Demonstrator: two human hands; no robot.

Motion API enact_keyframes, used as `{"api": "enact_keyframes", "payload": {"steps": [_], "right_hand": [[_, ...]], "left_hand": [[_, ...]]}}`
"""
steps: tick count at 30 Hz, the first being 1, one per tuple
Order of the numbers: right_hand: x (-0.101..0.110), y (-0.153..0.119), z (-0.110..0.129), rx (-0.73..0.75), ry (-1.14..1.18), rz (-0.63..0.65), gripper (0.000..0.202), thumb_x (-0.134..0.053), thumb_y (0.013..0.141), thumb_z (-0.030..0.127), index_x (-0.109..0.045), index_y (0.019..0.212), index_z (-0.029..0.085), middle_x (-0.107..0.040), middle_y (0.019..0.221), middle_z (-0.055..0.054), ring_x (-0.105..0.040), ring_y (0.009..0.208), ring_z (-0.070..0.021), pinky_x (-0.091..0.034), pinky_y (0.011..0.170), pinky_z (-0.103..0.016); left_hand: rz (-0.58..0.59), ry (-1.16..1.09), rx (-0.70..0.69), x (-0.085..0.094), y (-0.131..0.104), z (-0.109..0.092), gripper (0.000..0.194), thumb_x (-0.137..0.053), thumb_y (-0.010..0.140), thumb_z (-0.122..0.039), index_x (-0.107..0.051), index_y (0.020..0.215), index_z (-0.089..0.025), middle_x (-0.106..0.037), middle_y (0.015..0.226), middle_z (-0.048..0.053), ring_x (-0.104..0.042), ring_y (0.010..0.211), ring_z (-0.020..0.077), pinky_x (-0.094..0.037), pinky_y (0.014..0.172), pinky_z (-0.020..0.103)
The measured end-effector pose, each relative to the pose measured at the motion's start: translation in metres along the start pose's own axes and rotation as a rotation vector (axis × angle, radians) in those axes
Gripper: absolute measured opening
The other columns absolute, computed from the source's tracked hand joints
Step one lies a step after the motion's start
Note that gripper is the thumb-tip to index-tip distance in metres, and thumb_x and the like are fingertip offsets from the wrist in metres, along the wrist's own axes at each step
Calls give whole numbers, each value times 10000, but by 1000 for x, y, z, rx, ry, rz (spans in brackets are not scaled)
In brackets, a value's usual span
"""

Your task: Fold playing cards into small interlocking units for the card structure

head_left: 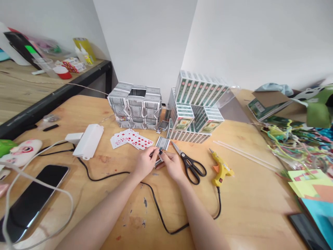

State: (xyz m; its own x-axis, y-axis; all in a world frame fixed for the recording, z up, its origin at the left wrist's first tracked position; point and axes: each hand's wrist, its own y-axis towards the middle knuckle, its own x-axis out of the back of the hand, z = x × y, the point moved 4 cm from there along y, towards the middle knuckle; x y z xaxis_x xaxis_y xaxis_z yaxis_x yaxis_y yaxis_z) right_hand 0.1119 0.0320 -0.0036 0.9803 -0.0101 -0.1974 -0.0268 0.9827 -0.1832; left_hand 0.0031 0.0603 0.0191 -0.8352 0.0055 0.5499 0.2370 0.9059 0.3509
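Note:
My left hand [147, 160] and my right hand [172, 166] are close together in the middle of the table, both closed on a small playing card [159, 161] whose shape is partly hidden by the fingers. Just beyond them lies a stack of face-down playing cards [163, 143]. To its left, face-up red-suit cards [131, 138] are fanned out. Black-handled scissors [189, 163] rest right beside my right hand. Behind the cards stands a block-like structure built of playing cards [136, 107], with an opening in its top.
Boxed card decks [191, 118] are stacked at the back right. A yellow glue gun [221, 168] lies right of the scissors, its black cord crossing under my arms. Clear glue sticks [246, 154], a white power strip [88, 141], a phone [36, 198] and coloured paper [312, 187] surround the work area.

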Motion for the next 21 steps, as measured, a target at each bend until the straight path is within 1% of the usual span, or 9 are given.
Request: {"api": "enact_keyframes", "payload": {"steps": [5,10,14,17,19,21], "right_hand": [[0,0,0,-11,17,11,403,-559,734,494,-677,711,109,-636,602,-32,-561,429,-111,-482,410,-231],[-2,-1,-1,-15,-26,42,382,-534,753,468,-655,684,112,-627,609,-30,-568,425,-116,-495,431,-251],[-2,-1,0,0,-85,24,348,-495,757,418,-574,573,133,-615,569,-12,-565,407,-105,-475,414,-216],[-2,-2,1,0,-124,13,293,-460,745,337,-516,525,150,-596,511,4,-555,385,-97,-465,411,-199],[-2,-2,1,-1,-137,26,256,-433,737,289,-536,550,148,-606,523,-2,-564,400,-103,-474,423,-209],[-4,-3,2,6,-141,56,239,-414,738,260,-590,632,138,-623,566,-12,-583,443,-112,-492,443,-223]], "left_hand": [[-47,18,-78,0,-2,-1,189,-468,840,-271,-591,742,-165,-651,668,11,-570,566,98,-437,564,191],[-85,67,-82,2,-3,0,212,-468,840,-293,-593,723,-167,-624,605,1,-543,519,93,-412,528,191],[-82,67,-41,2,-2,3,235,-464,834,-305,-596,702,-162,-589,552,-9,-513,486,88,-386,509,194],[-68,20,20,1,-2,7,240,-474,827,-316,-605,699,-161,-584,548,-12,-508,485,88,-380,502,192],[-59,-18,67,1,-1,10,241,-479,824,-325,-618,717,-160,-588,555,-11,-512,492,90,-384,503,191],[-49,-51,110,0,0,12,249,-475,827,-337,-628,738,-160,-590,559,-10,-514,496,94,-389,503,193]]}}
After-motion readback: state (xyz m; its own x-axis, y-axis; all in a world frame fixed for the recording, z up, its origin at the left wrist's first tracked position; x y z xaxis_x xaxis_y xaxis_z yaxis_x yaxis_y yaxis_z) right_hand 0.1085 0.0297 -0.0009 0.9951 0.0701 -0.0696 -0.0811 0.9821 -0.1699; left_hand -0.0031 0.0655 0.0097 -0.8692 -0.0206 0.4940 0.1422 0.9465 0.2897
